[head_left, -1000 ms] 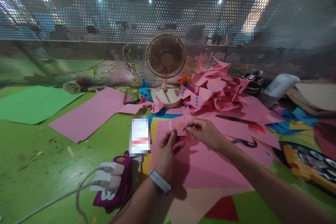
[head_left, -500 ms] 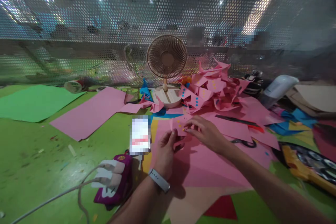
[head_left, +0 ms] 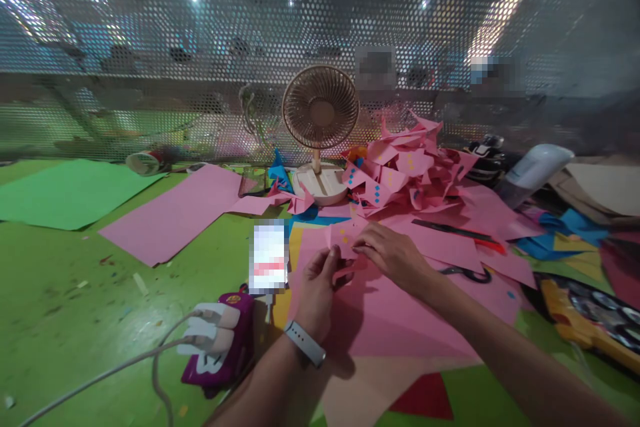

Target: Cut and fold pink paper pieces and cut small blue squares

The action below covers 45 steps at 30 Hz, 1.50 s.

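My left hand (head_left: 320, 280), with a pale watch band at the wrist, pinches a small folded pink paper (head_left: 336, 237) between thumb and fingers. Yellow dots show on the paper's face. At its right edge, the fingertips of my right hand (head_left: 393, 255) are pressed together against it; whatever lies between them is hidden. Both hands are over a large pink sheet (head_left: 400, 330) on the table. Black scissors handles (head_left: 473, 274) stick out from under pink paper just right of my right hand.
Behind the hands stand a small fan (head_left: 321, 112) and a heap of folded pink paper shapes (head_left: 410, 163). A lit phone (head_left: 269, 257) and a purple power block with plugs (head_left: 235, 327) lie left. Right are a yellow-and-black case (head_left: 585, 310) and a white-topped bottle (head_left: 540, 170).
A yellow bit seen at my right fingertips is now out of sight as they press at the paper's edge. My left hand keeps its hold. The view has shifted slightly.
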Motion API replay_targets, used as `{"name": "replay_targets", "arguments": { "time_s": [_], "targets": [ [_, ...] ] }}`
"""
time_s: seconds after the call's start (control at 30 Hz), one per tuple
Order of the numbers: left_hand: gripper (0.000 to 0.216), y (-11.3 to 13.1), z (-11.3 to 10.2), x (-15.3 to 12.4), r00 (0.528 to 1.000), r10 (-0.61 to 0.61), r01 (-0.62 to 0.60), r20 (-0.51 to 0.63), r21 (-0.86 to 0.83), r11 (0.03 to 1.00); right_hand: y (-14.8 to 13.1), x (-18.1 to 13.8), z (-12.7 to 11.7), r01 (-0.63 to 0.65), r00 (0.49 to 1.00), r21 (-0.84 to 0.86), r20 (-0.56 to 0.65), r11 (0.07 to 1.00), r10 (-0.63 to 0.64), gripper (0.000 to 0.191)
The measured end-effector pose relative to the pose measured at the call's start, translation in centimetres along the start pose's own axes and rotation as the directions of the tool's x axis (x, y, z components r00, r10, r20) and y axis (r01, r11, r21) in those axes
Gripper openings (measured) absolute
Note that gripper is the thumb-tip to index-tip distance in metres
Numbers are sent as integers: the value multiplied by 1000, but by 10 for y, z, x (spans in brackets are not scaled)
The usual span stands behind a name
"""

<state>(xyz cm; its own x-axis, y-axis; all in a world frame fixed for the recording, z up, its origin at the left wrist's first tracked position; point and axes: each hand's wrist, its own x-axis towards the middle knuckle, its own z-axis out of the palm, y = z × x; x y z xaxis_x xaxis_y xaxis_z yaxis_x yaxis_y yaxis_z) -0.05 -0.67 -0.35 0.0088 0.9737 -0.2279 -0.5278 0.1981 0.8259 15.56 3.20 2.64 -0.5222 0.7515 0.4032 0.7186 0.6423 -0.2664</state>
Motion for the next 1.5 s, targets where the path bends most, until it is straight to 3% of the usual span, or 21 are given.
{"name": "replay_targets", "arguments": {
  "time_s": [0.47, 0.77, 1.5],
  "targets": [
    [28, 2, 0, -1, 1000, 0, 0, -1, -48, 999, -2, -1, -6, 83, 996, -64, -15, 995, -84, 15],
    [30, 1, 0, -1, 1000, 4, -4, 3, -24, 1000, 3, -1, -2, 167, 986, -205, 5, 965, -169, 15],
    [30, 0, -1, -1, 1000, 1, -1, 16, -18, 1000, 7, -2, -4, 283, 959, -264, 77, 922, -272, 18]
  ]
}}
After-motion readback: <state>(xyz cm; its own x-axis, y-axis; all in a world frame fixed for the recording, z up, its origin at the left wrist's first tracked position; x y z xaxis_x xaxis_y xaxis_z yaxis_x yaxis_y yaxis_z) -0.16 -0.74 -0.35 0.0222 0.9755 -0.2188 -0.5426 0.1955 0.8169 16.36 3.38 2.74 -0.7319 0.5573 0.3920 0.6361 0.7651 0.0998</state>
